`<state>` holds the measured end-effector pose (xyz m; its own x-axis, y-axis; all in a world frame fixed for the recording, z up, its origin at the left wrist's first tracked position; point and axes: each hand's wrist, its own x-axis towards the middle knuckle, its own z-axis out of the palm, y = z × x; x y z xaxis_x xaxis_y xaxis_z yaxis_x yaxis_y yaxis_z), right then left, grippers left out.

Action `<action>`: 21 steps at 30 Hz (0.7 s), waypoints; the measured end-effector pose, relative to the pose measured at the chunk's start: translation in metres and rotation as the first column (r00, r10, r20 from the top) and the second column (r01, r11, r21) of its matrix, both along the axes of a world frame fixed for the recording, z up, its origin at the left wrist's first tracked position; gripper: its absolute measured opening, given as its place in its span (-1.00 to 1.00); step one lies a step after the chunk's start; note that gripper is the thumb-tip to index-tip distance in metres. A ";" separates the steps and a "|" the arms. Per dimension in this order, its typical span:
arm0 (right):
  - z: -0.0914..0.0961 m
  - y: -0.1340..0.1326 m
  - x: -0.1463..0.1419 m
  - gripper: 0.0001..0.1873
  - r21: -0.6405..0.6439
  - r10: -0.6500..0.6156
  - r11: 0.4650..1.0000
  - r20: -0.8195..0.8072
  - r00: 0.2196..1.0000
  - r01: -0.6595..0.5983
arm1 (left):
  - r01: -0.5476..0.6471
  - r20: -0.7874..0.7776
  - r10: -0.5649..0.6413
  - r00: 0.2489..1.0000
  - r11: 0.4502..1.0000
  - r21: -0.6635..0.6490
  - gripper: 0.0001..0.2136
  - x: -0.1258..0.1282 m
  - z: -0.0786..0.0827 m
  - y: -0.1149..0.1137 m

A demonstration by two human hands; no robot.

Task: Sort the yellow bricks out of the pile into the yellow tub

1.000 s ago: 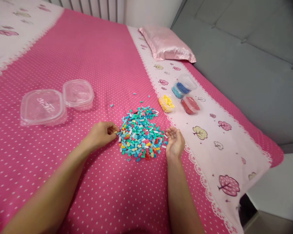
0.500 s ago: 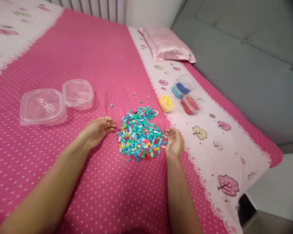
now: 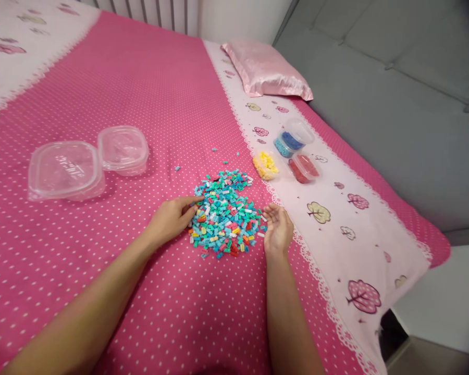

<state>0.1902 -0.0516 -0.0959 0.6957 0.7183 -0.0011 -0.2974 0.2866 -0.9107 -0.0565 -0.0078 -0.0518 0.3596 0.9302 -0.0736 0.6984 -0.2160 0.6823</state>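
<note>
A heap of small plastic bricks (image 3: 224, 213), mostly teal with red, yellow and white ones, lies on the pink dotted bedspread (image 3: 140, 94). My left hand (image 3: 172, 219) rests palm down at the heap's left edge, its thumb and fingertips pinched together among the bricks. What they grip is too small to name. My right hand (image 3: 278, 229) lies palm up at the heap's right edge, fingers loosely curled and apart, with nothing visible in it.
Small tubs of yellow bricks (image 3: 266, 165), blue bricks (image 3: 287, 144) and red bricks (image 3: 304, 167) stand right of the heap. Two clear containers (image 3: 64, 169) (image 3: 123, 148) sit far left. A pink pillow (image 3: 263, 70) lies behind. The bed edge (image 3: 375, 333) drops off at right.
My left hand was turned palm up away from the heap with a yellow brick on it; it has turned over and moved right into the heap. My right hand has stayed put.
</note>
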 end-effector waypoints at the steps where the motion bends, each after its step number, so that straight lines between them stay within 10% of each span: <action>1: 0.000 0.000 0.000 -0.71 -0.001 0.001 1.000 0.002 1.000 -0.001 | -0.005 -0.033 0.005 0.999 1.000 0.013 -0.57 0.000 0.001 -0.001; 21: -0.002 0.000 0.001 -0.71 -0.011 0.005 1.000 0.034 0.999 -0.005 | -0.269 -0.048 0.276 0.960 0.956 0.117 -0.70 -0.001 0.002 0.000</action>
<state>0.1912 -0.0518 -0.0983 0.6917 0.7221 0.0146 -0.2678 0.2752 -0.9233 -0.0573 -0.0079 -0.0498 0.0889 0.9959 0.0185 0.7818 -0.0813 0.6182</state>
